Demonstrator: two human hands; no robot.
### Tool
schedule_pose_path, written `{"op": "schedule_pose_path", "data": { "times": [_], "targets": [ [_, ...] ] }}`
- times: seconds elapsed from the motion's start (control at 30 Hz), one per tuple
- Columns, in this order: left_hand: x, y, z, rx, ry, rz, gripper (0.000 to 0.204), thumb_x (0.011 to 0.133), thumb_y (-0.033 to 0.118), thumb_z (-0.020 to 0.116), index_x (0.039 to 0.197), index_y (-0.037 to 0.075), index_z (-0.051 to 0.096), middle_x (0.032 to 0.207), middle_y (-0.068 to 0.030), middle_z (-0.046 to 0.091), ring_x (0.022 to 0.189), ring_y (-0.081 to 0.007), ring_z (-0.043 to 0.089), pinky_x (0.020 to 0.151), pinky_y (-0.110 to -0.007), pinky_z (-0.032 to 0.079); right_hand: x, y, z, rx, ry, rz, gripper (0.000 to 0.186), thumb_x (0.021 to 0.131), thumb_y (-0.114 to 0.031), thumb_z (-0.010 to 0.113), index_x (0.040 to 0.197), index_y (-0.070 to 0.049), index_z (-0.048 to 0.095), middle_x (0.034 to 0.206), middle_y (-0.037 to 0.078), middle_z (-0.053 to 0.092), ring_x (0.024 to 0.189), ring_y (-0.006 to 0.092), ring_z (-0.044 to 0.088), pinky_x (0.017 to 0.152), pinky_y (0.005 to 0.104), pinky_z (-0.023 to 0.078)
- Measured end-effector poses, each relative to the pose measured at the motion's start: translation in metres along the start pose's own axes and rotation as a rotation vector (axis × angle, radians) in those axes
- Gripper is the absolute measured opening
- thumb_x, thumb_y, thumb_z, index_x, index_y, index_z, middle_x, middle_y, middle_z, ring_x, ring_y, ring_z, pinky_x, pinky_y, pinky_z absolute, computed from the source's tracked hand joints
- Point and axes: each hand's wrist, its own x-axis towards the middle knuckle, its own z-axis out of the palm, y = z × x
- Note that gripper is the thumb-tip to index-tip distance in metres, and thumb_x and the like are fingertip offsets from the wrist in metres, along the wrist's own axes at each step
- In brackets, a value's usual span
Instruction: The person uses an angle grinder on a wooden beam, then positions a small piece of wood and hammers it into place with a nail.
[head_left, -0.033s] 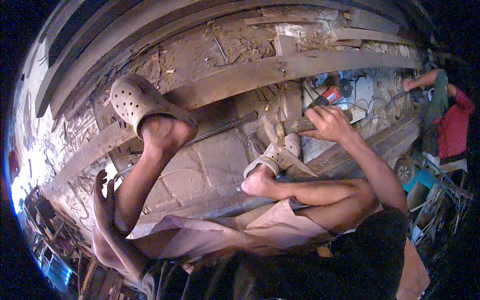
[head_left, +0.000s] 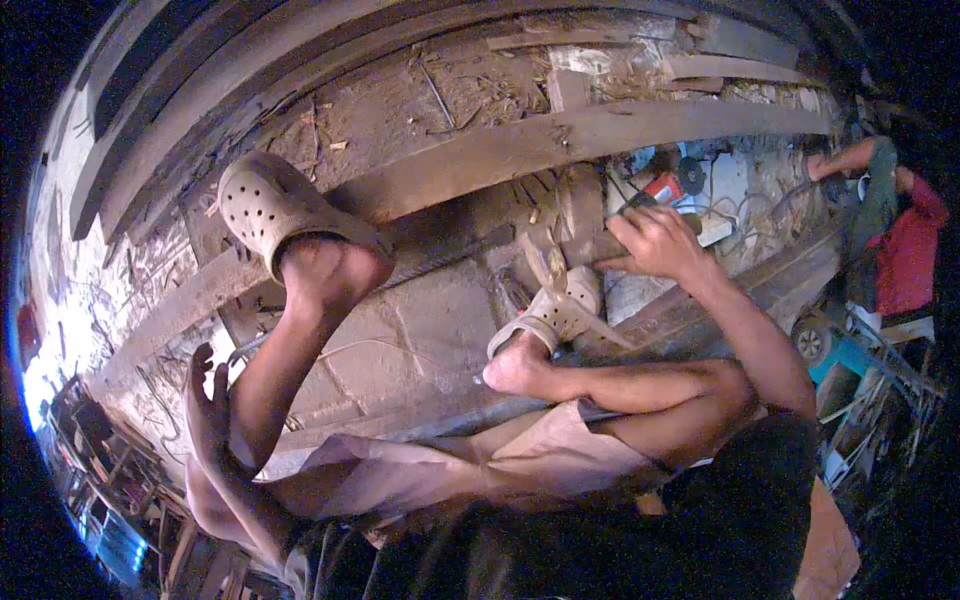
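My right hand (head_left: 655, 240) is closed around the thick handle of a hammer-like tool (head_left: 553, 265), just above my right foot. The tool's pale, dirty head is narrow and two-ended, and its exact kind is hard to make out. One end hangs down beside the tan clog (head_left: 575, 308) on that foot. My left hand (head_left: 210, 405) lies against my left lower leg, its fingers spread and holding nothing. The other tan clog (head_left: 275, 205) rests on a long wooden beam (head_left: 470, 160) that crosses in front of me.
A red power tool (head_left: 662, 187) with a dark disc lies beyond my right hand. Long timbers (head_left: 330, 45) lie at the far left. Another person in a red top (head_left: 908, 250) is at the far right, near a small wheel (head_left: 811, 342). Debris litters the ground (head_left: 380, 110).
My right hand and the tool have shifted slightly. The tool's head looks a little different in angle. My left hand stays at my leg.
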Motion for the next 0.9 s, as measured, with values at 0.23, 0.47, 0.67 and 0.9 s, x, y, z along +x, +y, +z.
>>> {"op": "schedule_pose_path", "data": {
  "times": [0.23,0.47,0.67,0.9],
  "targets": [
    [0.009,0.009,0.003,0.002,-0.033,0.017,0.035,0.089,0.017,0.055,0.121,0.004,0.050,0.113,-0.0183,0.058,0.103,-0.0320,0.057,0.089,-0.039,0.044,-0.015,0.035,0.031,0.012,0.003,0.376,0.049,0.076,-0.042,0.067,0.095,0.000,0.051,0.067,0.025,0.060,0.066,0.0415,0.061,0.058,0.0482,0.050],
    [0.010,0.003,0.005,-0.065,-0.005,0.036,0.036,0.089,0.019,0.055,0.120,0.001,0.050,0.115,-0.0184,0.058,0.105,-0.0316,0.055,0.090,-0.039,0.042,0.010,0.042,0.018,0.089,-0.145,0.582,0.038,0.081,-0.030,0.062,0.104,-0.001,0.055,0.072,0.024,0.062,0.071,0.0432,0.060,0.067,0.0490,0.049],
    [0.000,-0.010,0.013,-0.080,0.078,0.023,0.038,0.088,0.021,0.057,0.119,0.001,0.050,0.114,-0.0194,0.058,0.107,-0.0327,0.054,0.092,-0.039,0.041,-0.004,-0.041,-0.013,1.149,-0.229,1.026,0.041,0.089,-0.044,0.050,0.092,-0.002,0.051,0.063,0.008,0.054,0.045,0.0176,0.052,0.041,0.0324,0.044],
    [0.005,-0.007,0.016,-0.146,0.075,0.097,0.037,0.089,0.025,0.055,0.118,0.003,0.052,0.110,-0.0196,0.060,0.102,-0.0349,0.057,0.086,-0.039,0.044,0.013,-0.036,-0.017,0.873,0.032,1.092,0.043,0.089,-0.048,0.051,0.089,-0.005,0.049,0.059,0.001,0.048,0.040,0.0104,0.046,0.036,0.0263,0.040]
  ]
}}
